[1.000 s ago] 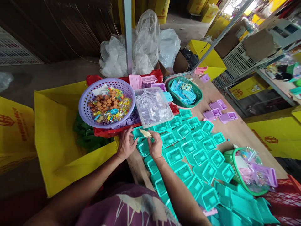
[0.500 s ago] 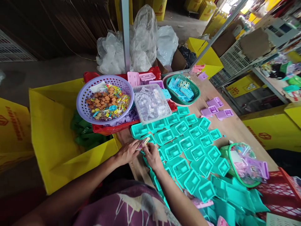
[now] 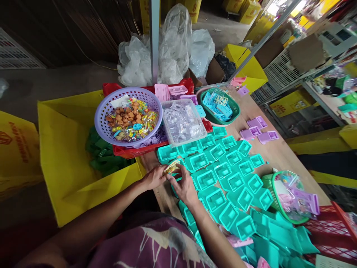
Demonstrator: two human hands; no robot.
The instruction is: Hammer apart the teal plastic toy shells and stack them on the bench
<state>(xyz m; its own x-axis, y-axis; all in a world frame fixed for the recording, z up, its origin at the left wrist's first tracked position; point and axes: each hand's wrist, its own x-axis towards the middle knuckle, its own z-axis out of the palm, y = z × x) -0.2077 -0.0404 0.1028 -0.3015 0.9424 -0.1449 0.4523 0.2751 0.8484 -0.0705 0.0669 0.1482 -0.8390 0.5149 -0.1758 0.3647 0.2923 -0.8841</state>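
My left hand (image 3: 154, 178) is closed on a small yellowish piece with coloured marks (image 3: 172, 167), perhaps a thin packet or a few cards; its exact kind is too small to make out. From the other side, my right hand (image 3: 185, 186) pinches the same piece, index finger near its top edge and thumb below. Both hands are above the front left of many turquoise plastic trays (image 3: 206, 179), laid in rows with their hollows up. Just beyond stand a purple basket (image 3: 99, 124) of small brown and colourful pieces and a clear box (image 3: 182, 143) of transparent plastic parts.
A dark green basket (image 3: 237, 111) holds blue pieces at the back. Purple trays (image 3: 268, 137) lie on the wooden table (image 3: 263, 113). At right are a light green basket (image 3: 269, 185) of packed parts and a red crate (image 3: 329, 230). An open yellow carton (image 3: 64, 149) stands left.
The small piece has been turned, so its yellowish face shows more. My right hand's fingers have shifted and spread a little over it. The whole view has moved slightly.
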